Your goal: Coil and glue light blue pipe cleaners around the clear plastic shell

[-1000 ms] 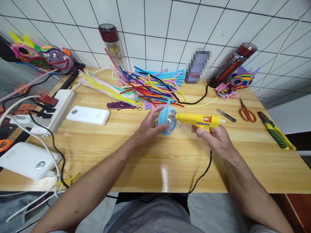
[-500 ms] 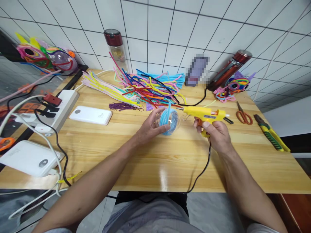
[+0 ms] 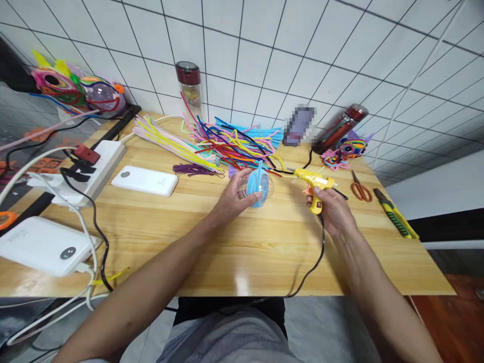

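My left hand (image 3: 232,196) grips a clear plastic ball (image 3: 260,187) wound with a light blue pipe cleaner, held just above the wooden table (image 3: 212,242). My right hand (image 3: 329,207) is closed on the handle of a yellow hot glue gun (image 3: 314,182), whose nozzle points left toward the ball with a small gap between them. The gun's black cord (image 3: 313,262) trails off the table's front edge. A heap of coloured pipe cleaners (image 3: 227,141) lies just behind the ball.
A white power bank (image 3: 145,180), a power strip (image 3: 85,171) with cables and another white power bank (image 3: 41,246) sit at left. Orange scissors (image 3: 361,189), pliers (image 3: 395,219), a pipe-cleaner figure (image 3: 346,150) and two bottles (image 3: 190,86) stand toward the back and right.
My right hand has drawn the glue gun to the right, away from the ball, and lowered it toward the table. The left hand keeps holding the ball.
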Action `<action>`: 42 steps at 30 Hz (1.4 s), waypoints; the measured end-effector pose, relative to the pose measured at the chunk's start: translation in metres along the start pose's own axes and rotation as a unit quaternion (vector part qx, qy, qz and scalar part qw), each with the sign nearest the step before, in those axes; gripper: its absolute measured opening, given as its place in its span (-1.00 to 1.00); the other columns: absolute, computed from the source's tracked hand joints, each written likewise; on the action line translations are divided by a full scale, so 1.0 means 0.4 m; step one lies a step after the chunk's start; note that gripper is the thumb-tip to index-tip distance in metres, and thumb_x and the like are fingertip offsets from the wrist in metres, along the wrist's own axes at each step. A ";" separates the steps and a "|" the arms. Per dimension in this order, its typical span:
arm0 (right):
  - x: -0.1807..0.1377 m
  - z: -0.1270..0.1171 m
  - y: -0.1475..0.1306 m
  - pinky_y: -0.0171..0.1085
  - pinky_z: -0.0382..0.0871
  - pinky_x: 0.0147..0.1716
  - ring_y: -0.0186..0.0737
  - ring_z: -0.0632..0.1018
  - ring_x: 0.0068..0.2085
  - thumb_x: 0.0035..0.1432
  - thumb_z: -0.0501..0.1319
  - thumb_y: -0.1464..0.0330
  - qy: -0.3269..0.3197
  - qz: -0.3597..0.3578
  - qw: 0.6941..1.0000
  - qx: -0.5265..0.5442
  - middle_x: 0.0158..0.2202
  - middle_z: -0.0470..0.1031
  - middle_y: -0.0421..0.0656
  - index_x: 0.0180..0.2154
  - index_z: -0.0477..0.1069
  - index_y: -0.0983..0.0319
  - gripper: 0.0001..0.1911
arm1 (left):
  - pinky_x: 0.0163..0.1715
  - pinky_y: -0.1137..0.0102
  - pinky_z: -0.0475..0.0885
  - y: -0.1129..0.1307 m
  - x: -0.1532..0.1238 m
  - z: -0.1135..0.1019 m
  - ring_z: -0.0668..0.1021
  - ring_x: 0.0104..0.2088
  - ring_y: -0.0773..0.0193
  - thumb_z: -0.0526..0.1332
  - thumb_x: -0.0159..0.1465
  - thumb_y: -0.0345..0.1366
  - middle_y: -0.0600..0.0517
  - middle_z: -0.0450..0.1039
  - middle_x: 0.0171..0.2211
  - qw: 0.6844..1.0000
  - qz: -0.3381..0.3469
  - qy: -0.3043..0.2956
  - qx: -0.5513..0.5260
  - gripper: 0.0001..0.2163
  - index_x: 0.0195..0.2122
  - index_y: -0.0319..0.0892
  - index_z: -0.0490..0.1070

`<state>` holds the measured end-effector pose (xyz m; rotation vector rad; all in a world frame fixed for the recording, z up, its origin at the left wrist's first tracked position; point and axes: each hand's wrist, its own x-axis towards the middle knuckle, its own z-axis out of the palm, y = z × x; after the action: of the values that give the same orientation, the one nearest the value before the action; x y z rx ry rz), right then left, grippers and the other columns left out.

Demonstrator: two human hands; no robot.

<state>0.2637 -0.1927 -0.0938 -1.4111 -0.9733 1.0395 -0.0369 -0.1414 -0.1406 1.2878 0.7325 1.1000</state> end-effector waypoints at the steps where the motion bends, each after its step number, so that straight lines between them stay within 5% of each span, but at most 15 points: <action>1: -0.008 -0.007 0.008 -0.30 0.56 -0.48 -0.28 0.56 -0.46 -0.04 0.65 0.01 0.010 0.015 1.000 -0.002 -0.34 0.68 -0.13 -0.27 0.65 0.20 -0.54 | 0.38 -0.08 0.51 -0.003 0.002 0.000 0.44 0.48 -0.22 0.56 0.22 0.10 -0.27 0.36 0.45 0.999 0.010 0.026 0.016 -0.16 0.40 -0.10 0.29; 4: -0.036 -0.030 0.033 -0.33 0.50 -0.53 -0.30 0.55 -0.48 -0.12 0.69 -0.01 0.031 0.042 0.999 -0.009 -0.38 0.68 -0.13 -0.29 0.68 0.20 -0.49 | 0.43 -0.14 0.45 -0.010 0.006 -0.001 0.42 0.48 -0.19 0.54 0.24 0.07 -0.27 0.35 0.44 0.994 0.041 0.075 0.064 -0.21 0.39 -0.10 0.30; 11: -0.053 -0.121 0.082 -0.20 0.58 -0.41 -0.10 0.67 -0.31 -0.02 0.63 0.03 0.037 0.015 0.988 -0.151 -0.20 0.74 -0.02 -0.13 0.68 0.21 -0.48 | 0.48 -0.09 0.38 -0.002 -0.002 0.002 0.42 0.48 -0.15 0.51 0.28 0.00 -0.25 0.35 0.45 0.988 0.085 0.052 0.115 -0.29 0.37 -0.08 0.34; 15: -0.067 -0.122 0.055 0.07 0.63 -0.16 0.15 0.66 -0.09 0.01 0.61 0.09 0.179 -0.188 0.887 -0.381 -0.08 0.67 0.07 0.01 0.66 0.23 -0.42 | 0.51 -0.14 0.32 0.001 -0.004 0.003 0.42 0.48 -0.18 0.49 0.30 0.00 -0.30 0.36 0.45 0.983 0.090 0.045 0.150 -0.26 0.40 -0.14 0.30; 17: -0.077 -0.073 0.013 0.14 0.60 0.01 0.16 0.65 0.04 0.22 0.51 0.09 0.155 -0.279 0.852 -0.416 0.10 0.64 0.10 0.19 0.63 0.16 -0.43 | 0.52 -0.14 0.32 0.001 -0.006 0.005 0.43 0.48 -0.19 0.47 0.31 -0.01 -0.30 0.36 0.45 0.981 0.098 0.027 0.168 -0.26 0.43 -0.14 0.28; 21: -0.065 0.074 -0.083 -0.01 0.60 0.00 0.02 0.66 0.05 0.41 0.40 0.11 -0.049 -0.334 0.880 -0.335 0.11 0.65 -0.03 0.34 0.55 -0.02 -0.48 | 0.50 -0.11 0.37 0.002 -0.016 0.012 0.45 0.47 -0.18 0.46 0.34 -0.06 -0.28 0.39 0.42 0.975 0.114 -0.026 0.186 -0.31 0.43 -0.11 0.32; 24: -0.033 0.159 -0.116 -0.11 0.54 -0.11 -0.07 0.63 -0.06 0.37 0.45 0.06 -0.116 -0.321 0.895 -0.287 -0.02 0.65 -0.10 0.29 0.60 -0.01 -0.48 | 0.47 -0.12 0.43 0.005 -0.022 0.017 0.44 0.47 -0.18 0.44 0.34 -0.14 -0.28 0.36 0.44 0.973 0.121 -0.053 0.188 -0.34 0.43 -0.10 0.33; 28: -0.006 0.202 -0.102 -0.22 0.32 -0.35 -0.25 0.42 -0.37 0.22 0.54 -0.03 -0.132 -0.240 0.936 -0.221 -0.42 0.43 -0.26 -0.12 0.71 0.13 -0.60 | 0.44 -0.15 0.45 0.002 -0.022 0.019 0.45 0.45 -0.19 0.45 0.33 -0.17 -0.26 0.40 0.40 0.973 0.125 -0.070 0.182 -0.36 0.41 -0.08 0.36; 31: -0.005 0.208 -0.084 -0.25 0.18 -0.42 -0.31 0.29 -0.44 0.12 0.59 -0.05 -0.137 -0.185 0.957 -0.177 -0.51 0.31 -0.32 -0.30 0.65 0.16 -0.56 | 0.44 -0.17 0.45 -0.006 -0.019 0.023 0.46 0.44 -0.20 0.47 0.31 -0.14 -0.26 0.41 0.38 0.973 0.129 -0.076 0.174 -0.35 0.39 -0.07 0.37; 42: -0.007 0.213 -0.056 -0.26 0.19 -0.42 -0.33 0.29 -0.45 0.03 0.64 0.02 -0.105 -0.139 0.978 -0.115 -0.52 0.35 -0.31 -0.41 0.57 0.15 -0.58 | 0.41 -0.15 0.47 -0.008 -0.019 0.025 0.47 0.41 -0.17 0.47 0.31 -0.13 -0.23 0.39 0.37 0.978 0.111 -0.087 0.152 -0.34 0.40 -0.04 0.35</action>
<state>0.1809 -0.1695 -0.0746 -1.3194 -1.4401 0.8983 -0.0298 -0.1519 -0.1429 1.7382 0.6526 1.0621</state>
